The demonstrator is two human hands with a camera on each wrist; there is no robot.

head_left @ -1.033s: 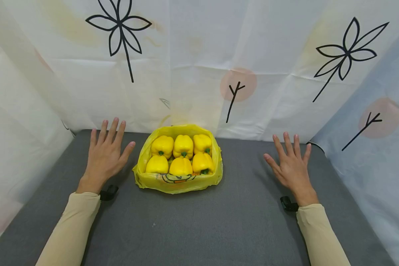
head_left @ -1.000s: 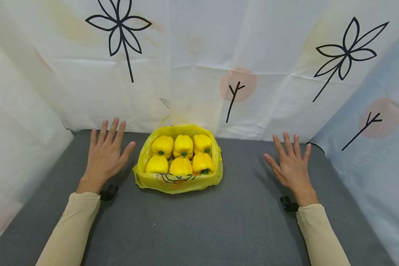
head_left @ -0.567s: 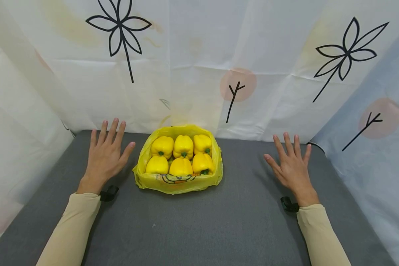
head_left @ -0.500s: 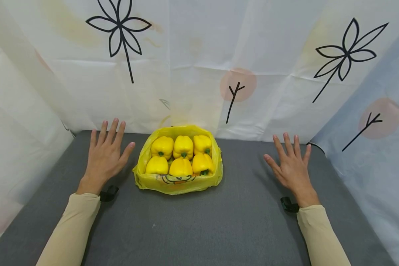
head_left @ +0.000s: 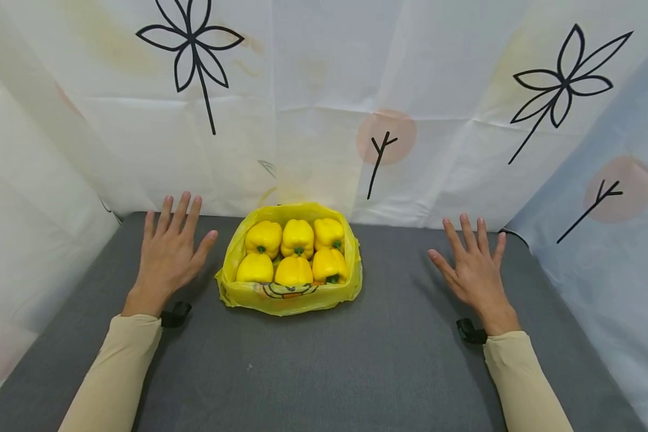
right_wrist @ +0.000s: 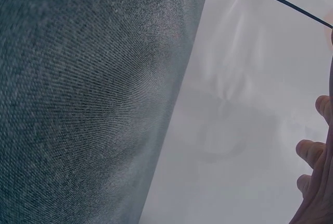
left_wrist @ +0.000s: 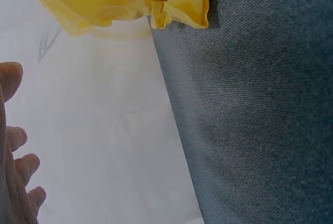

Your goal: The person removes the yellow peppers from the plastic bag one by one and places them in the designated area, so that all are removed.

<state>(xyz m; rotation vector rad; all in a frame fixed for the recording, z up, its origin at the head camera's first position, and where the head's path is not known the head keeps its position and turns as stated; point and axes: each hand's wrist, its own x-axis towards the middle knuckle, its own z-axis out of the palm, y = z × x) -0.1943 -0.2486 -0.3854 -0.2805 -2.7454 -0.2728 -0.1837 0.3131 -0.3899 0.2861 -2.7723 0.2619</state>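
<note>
A yellow plastic bag [head_left: 291,300] stands with its mouth wide on the grey table, filled with several yellow bell peppers [head_left: 297,237] in two rows. Left of it, my left hand [head_left: 167,258] is spread palm down with nothing in it, the thumb pointing at the bag. My right hand [head_left: 477,276] is farther off to the right, fingers likewise straight and spread, holding nothing. In the left wrist view, the crumpled edge of the bag [left_wrist: 182,0] shows at the top, and fingertips [left_wrist: 27,166] show at the left. The right wrist view catches only some fingers [right_wrist: 312,151].
The grey cloth-covered table [head_left: 324,372] runs back to a white curtain [head_left: 324,78] printed with flowers, with curtain on both sides too. A black strap-mounted camera sits at each wrist, the left camera [head_left: 176,314] and the right camera [head_left: 470,331].
The left hand has shifted very slightly to the left. The bag, the peppers and the right hand stay practically where they were.
</note>
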